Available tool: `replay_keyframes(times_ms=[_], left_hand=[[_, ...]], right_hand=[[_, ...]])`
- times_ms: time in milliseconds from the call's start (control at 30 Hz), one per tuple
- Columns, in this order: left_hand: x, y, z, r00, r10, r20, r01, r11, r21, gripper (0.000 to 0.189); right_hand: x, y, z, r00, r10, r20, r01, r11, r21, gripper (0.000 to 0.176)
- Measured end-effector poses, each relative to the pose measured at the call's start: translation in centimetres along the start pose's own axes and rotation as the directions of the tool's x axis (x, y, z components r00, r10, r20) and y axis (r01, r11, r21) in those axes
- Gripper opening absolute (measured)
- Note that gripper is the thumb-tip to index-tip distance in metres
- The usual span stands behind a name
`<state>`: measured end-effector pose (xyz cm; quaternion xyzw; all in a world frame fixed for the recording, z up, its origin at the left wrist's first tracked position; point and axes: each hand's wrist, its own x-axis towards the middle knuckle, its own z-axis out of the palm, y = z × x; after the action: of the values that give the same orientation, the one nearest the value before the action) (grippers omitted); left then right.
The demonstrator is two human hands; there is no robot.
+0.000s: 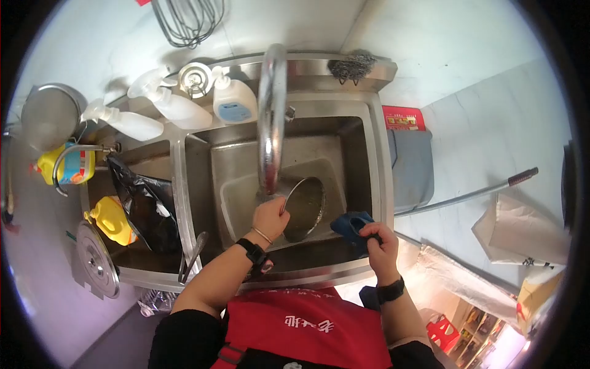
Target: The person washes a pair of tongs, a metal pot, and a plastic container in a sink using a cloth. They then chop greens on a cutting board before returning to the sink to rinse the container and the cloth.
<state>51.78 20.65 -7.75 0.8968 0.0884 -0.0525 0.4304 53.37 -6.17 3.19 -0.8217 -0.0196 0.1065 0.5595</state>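
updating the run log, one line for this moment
left hand: holds round metal strainer near faucet | right hand: grips blue cloth | place: steel sink

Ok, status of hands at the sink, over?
Left hand grips round metal dish under faucet. Right hand holds blue cloth. Nothing between them.

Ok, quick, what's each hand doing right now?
Left hand: closed on the rim of the metal dish.
Right hand: closed on the blue cloth.

fingertips of left hand hidden behind round metal dish; right hand covers part of blue cloth
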Motion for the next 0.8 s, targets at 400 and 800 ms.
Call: replay_keyframes(times_ms=[400, 800], left_hand=[[-2.7, 1.0, -6.0, 0.936, 0.348, -0.056, -0.294, 0.858, 0.421, 0.010], [-4.0, 1.6, -13.6, 0.706, 0.703, -0.080, -0.519, 0.591, 0.618, 0.018]], right_hand=[[1.8, 2.6, 3.8, 0.961, 0.167, 0.219, -0.128, 0.975, -0.184, 0.017], [2.7, 1.1, 5.8, 0.960, 0.096, 0.264, -0.040, 0.977, -0.209, 0.018]])
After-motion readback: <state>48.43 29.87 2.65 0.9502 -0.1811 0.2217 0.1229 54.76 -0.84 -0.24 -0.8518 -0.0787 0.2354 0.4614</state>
